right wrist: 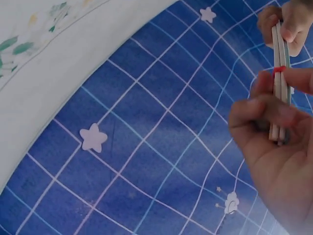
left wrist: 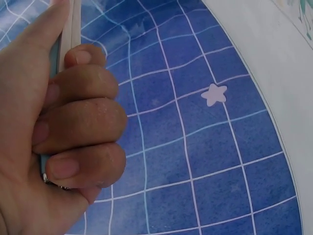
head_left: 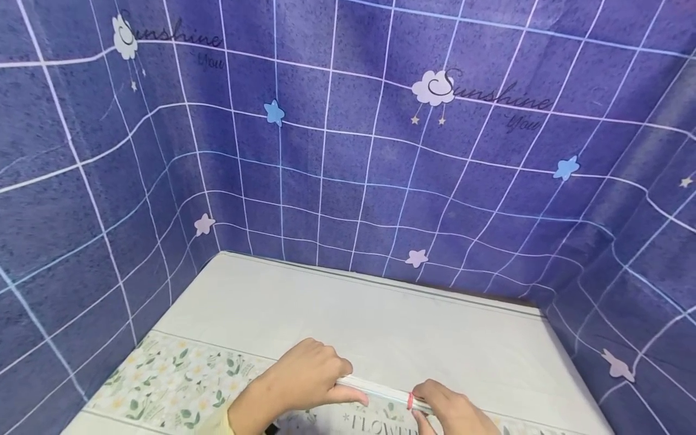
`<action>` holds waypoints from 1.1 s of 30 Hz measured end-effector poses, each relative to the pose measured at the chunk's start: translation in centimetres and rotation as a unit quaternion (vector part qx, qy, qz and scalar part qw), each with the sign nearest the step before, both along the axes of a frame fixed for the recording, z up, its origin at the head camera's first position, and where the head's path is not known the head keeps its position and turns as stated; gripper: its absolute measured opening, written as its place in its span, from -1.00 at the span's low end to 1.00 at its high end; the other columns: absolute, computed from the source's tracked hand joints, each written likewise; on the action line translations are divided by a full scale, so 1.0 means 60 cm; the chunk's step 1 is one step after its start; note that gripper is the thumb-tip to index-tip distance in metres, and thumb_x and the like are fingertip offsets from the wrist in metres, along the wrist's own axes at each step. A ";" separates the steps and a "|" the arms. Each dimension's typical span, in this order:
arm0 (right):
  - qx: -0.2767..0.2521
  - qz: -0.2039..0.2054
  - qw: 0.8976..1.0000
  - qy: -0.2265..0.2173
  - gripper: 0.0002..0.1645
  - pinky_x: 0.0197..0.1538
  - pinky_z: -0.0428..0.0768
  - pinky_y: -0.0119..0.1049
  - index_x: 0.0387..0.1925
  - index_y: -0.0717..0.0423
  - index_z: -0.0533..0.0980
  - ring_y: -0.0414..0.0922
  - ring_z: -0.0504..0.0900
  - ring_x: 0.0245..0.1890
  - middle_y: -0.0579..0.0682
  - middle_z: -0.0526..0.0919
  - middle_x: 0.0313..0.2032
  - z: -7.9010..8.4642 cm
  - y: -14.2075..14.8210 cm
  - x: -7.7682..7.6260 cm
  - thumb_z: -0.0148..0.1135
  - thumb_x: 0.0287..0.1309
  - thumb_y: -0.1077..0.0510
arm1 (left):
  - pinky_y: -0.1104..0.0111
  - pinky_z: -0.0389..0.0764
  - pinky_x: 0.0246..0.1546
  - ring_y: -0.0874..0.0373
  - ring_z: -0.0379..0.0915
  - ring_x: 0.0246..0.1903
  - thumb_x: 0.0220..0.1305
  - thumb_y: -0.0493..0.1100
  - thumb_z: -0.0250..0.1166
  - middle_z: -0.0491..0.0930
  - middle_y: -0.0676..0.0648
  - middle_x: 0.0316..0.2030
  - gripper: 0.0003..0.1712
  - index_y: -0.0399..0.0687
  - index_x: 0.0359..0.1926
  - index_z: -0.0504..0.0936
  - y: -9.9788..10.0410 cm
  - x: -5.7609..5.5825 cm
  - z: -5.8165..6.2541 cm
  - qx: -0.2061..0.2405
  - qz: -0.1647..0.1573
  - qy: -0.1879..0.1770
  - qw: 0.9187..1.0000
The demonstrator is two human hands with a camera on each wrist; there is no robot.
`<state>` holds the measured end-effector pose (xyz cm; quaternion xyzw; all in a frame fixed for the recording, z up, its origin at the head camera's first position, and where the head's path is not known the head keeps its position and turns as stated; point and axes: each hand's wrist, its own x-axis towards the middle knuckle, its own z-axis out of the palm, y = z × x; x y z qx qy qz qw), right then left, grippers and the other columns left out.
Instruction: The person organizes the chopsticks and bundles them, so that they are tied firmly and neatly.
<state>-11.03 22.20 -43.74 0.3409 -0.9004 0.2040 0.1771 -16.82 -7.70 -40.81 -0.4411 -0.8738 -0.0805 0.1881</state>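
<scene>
A slim banded bundle (head_left: 380,389) is held level between the person's two hands, over the near part of the bench (head_left: 353,308), and looks raised clear of it; its pale layered edges and bluish side suggest a few thin, flat pieces stacked together, though what they are cannot be told for certain. The left hand (head_left: 307,377) has its fingers curled round one end, thumb laid along the length; the right hand (head_left: 448,408) pinches the other end between thumb and fingers, just beside a red band (head_left: 410,400) that circles the stack. Both ends are thus partly hidden by the grip; the left wrist view shows a small glint of metal at the end in the left palm, too covered to name.

The bundle looks light and fairly stiff along its length; it is unlikely to be fragile, but smooth faces could slide over one another if the band came off; the edges near the band seem the best place for a pinch, with the far end steadied in the palm. Beneath lie a floral strip (head_left: 179,380) and printed lettering (head_left: 380,422); a blue gridded curtain (head_left: 348,151) hangs behind.
</scene>
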 end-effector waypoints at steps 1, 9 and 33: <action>0.015 0.006 1.000 0.024 -0.82 -0.42 0.45 -0.56 -0.07 -0.08 0.55 -0.55 0.47 -0.37 -0.32 0.63 -0.28 0.000 0.000 -0.001 0.38 0.38 0.07 | 0.58 -0.14 -0.67 0.46 -0.36 -0.62 0.32 0.54 0.19 -0.15 0.30 -0.68 -0.26 0.22 -0.68 0.12 0.001 0.000 0.002 -0.001 -0.001 -0.003 1.000; 0.042 0.001 0.975 0.217 -0.44 -0.44 0.30 -0.67 -0.22 0.03 0.58 -0.55 0.14 -0.52 -0.34 0.41 -0.46 0.000 -0.014 -0.016 -0.28 0.71 -0.11 | 0.59 -0.03 -0.67 0.46 -0.29 -0.65 0.35 0.51 0.17 -0.10 0.30 -0.69 -0.28 0.21 -0.69 0.21 0.006 -0.001 0.013 -0.004 0.011 -0.022 1.000; 0.050 -0.046 0.984 0.164 -0.53 -0.61 0.18 -0.65 0.03 -0.11 0.68 -0.60 -0.03 -0.62 -0.38 0.48 -0.66 -0.012 -0.027 0.002 0.22 0.44 -0.34 | 0.63 -0.11 -0.66 0.46 -0.34 -0.64 0.30 0.50 0.26 -0.08 0.30 -0.70 -0.29 0.22 -0.72 0.24 0.012 0.014 0.003 -0.001 -0.024 0.032 0.999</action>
